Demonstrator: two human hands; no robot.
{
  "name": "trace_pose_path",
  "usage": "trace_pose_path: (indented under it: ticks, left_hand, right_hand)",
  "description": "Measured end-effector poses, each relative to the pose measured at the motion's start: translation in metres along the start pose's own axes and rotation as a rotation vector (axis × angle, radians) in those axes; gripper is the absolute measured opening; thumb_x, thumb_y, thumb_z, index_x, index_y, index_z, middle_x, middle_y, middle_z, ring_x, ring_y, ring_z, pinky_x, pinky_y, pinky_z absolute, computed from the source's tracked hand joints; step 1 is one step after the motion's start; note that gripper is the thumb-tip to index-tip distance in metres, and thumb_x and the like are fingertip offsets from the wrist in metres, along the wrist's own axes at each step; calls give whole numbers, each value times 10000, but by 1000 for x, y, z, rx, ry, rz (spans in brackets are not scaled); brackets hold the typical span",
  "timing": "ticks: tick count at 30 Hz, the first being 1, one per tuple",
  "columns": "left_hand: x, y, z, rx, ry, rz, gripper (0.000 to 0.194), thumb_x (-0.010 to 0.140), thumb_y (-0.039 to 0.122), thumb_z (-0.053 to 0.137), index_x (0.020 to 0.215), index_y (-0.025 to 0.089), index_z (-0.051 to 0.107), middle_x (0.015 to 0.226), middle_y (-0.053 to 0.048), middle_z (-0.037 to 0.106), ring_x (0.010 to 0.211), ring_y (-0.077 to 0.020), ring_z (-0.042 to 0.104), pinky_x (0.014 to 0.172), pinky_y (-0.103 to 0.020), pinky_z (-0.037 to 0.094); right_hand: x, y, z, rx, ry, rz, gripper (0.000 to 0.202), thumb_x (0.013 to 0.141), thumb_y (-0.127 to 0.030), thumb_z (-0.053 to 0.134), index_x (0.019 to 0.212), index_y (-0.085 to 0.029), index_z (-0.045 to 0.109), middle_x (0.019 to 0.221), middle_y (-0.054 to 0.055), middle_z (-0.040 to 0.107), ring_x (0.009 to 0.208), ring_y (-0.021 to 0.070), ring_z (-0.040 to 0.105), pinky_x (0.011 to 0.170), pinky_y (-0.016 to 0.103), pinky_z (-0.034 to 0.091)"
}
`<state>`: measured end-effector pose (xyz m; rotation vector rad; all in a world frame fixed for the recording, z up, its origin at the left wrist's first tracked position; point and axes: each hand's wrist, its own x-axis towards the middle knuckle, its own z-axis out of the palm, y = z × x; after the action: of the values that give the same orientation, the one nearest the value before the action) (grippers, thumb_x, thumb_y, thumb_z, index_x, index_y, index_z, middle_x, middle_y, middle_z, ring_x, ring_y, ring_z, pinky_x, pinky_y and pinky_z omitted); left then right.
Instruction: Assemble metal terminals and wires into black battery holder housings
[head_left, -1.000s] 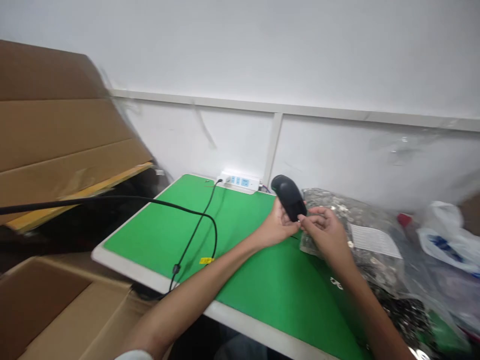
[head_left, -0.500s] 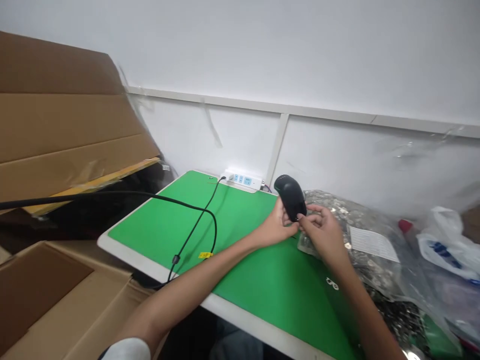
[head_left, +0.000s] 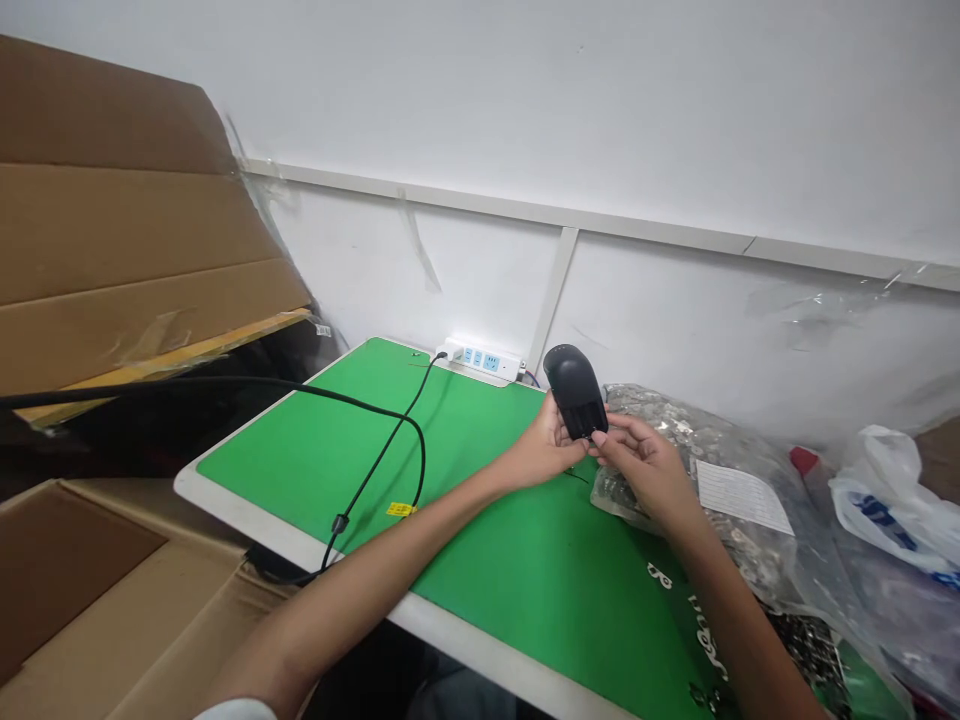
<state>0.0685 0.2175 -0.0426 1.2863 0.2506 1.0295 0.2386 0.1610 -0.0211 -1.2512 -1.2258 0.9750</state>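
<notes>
A black rounded object [head_left: 574, 385], shaped like a computer mouse, is held upright above the back right of the green mat [head_left: 480, 550]. My left hand [head_left: 551, 445] grips it from below and the left, fingers partly behind it. My right hand [head_left: 645, 460] pinches its lower right end with thumb and fingers. Small bright spots show at that lower end, too small to make out.
A power strip [head_left: 484, 362] with a plug lies at the back edge. Black cables [head_left: 382, 460] cross the left side. Clear bags of metal parts [head_left: 742, 520] lie at right, near loose metal pieces [head_left: 705, 640]. Cardboard boxes [head_left: 135, 600] stand at left.
The black object has tilted slightly, so its lower end shows more openly. Both hands keep hold of it. The view has shifted a little, showing more loose metal pieces beside the right forearm.
</notes>
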Motion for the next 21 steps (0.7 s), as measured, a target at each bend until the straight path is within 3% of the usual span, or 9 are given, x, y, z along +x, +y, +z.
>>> trace_pose_path:
  ticks: [4, 7, 13, 21]
  left_hand:
    - [0, 1, -6, 85, 0, -49, 793, 819, 330, 890, 1443, 234, 410, 1381, -162, 664, 1291, -296, 668, 1082, -448, 533]
    - [-2, 12, -9, 166, -64, -112, 714, 849, 346, 869, 1415, 214, 454, 1299, -155, 701, 1148, -269, 728, 987, -418, 574]
    - [-2, 20, -14, 134, -157, -152, 744, 831, 308, 864, 1429, 217, 430, 1153, -107, 723, 980, -223, 747, 919, -399, 585]
    - [-3, 15, -13, 236, -103, -148, 630, 832, 295, 821, 1338, 199, 459, 1042, -86, 713, 898, -224, 732, 795, -372, 584]
  right_hand:
    - [-4, 0, -1, 10, -6, -44, 528, 725, -621, 905, 1069, -252, 748, 898, 51, 796, 821, 197, 743, 751, 323, 614]
    - [-6, -1, -1, 13, -8, -72, 486, 749, -615, 893, 1048, -260, 748, 887, 47, 800, 792, 192, 743, 755, 329, 621]
    - [-6, 1, -3, -5, -19, -78, 451, 783, -611, 871, 1027, -260, 728, 887, 44, 801, 775, 202, 764, 820, 379, 646]
    - [-7, 0, 0, -9, -29, -62, 470, 746, -626, 884, 965, -252, 702, 850, 49, 801, 817, 233, 788, 861, 412, 657]
